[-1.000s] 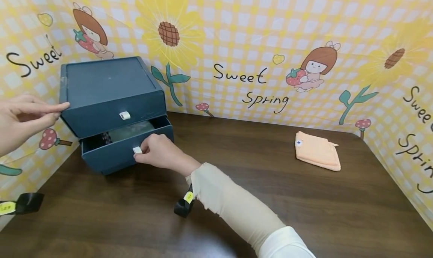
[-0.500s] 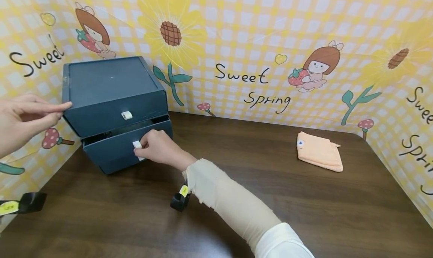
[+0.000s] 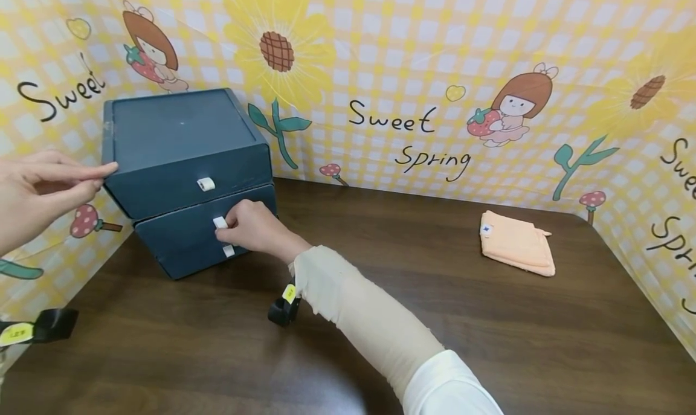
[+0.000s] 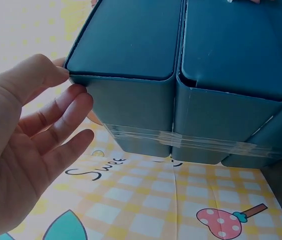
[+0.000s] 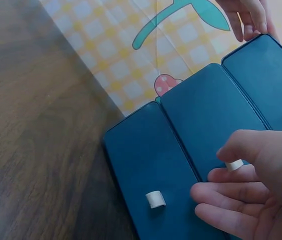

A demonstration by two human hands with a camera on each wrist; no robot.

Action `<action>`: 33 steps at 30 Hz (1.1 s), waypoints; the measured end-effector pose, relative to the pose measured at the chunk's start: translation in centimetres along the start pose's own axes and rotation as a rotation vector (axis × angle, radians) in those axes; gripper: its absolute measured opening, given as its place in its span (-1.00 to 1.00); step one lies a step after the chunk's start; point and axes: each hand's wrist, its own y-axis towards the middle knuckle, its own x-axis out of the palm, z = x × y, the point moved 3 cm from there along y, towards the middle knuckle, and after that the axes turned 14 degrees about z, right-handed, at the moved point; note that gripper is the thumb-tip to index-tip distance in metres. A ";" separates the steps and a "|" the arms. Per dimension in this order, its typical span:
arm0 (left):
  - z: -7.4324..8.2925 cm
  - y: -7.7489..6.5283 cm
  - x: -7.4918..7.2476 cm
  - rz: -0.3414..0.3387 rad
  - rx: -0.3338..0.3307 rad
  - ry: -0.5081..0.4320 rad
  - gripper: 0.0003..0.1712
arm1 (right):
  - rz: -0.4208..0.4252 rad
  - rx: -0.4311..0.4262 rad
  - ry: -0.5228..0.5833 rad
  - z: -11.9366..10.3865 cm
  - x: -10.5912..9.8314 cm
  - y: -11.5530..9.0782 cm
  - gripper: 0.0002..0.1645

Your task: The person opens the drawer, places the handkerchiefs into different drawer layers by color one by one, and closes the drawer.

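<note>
A dark teal drawer unit (image 3: 185, 125) with three stacked drawers stands at the back left of the table. My right hand (image 3: 255, 231) pinches the white pull tab (image 5: 234, 165) of the middle drawer (image 5: 206, 110) between thumb and forefinger. That drawer's front now sits level with the others. Below it, the bottom drawer (image 5: 146, 150) has its own white tab (image 5: 156, 199), untouched. At the unit's top left front corner, my left hand (image 3: 43, 191) rests its fingertips against the edge, its other fingers loosely extended along the side (image 4: 126, 105).
A folded peach cloth (image 3: 516, 243) lies at the right of the brown wooden table (image 3: 380, 234). Yellow checked fabric (image 3: 402, 58) with printed flowers and figures walls in the back and sides. Clear tape (image 4: 171, 138) runs around the drawer unit.
The middle drawer has slid in from partly open, hiding the contents seen earlier, with my right hand moving inward on its tab. My left hand stays at the corner.
</note>
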 end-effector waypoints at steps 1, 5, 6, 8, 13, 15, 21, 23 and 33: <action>0.0 0.0 0.0 -0.004 0.001 0.014 -0.68 | 0.002 0.003 0.003 0.0 0.0 0.1 -0.46; 0.2 0.1 -0.1 -0.024 -0.002 0.063 -0.69 | 0.005 0.020 0.012 0.1 0.1 0.3 -0.46; 0.2 0.2 -0.1 -0.026 -0.008 0.070 -0.69 | 0.004 0.024 0.013 0.1 0.1 0.3 -0.47; 0.4 0.2 -0.1 -0.031 -0.018 0.082 -0.69 | -0.001 0.031 0.020 0.2 0.1 0.4 -0.48; 0.6 0.2 0.0 -0.034 -0.031 0.092 -0.69 | -0.012 0.038 0.036 0.2 0.1 0.3 -0.54; 0.6 0.2 0.0 -0.031 -0.029 0.083 -0.69 | -0.012 0.041 0.044 0.2 0.0 0.2 -0.56; 0.5 0.2 -0.1 -0.017 -0.010 0.041 -0.68 | -0.019 0.052 0.067 0.2 -0.1 0.0 -0.62; 0.5 0.1 0.0 -0.012 -0.004 0.024 -0.68 | -0.023 0.052 0.061 0.2 -0.2 -0.1 -0.68; 0.2 0.1 0.0 0.001 -0.012 -0.040 -0.65 | -0.053 0.092 0.008 1.5 0.7 -0.8 -0.79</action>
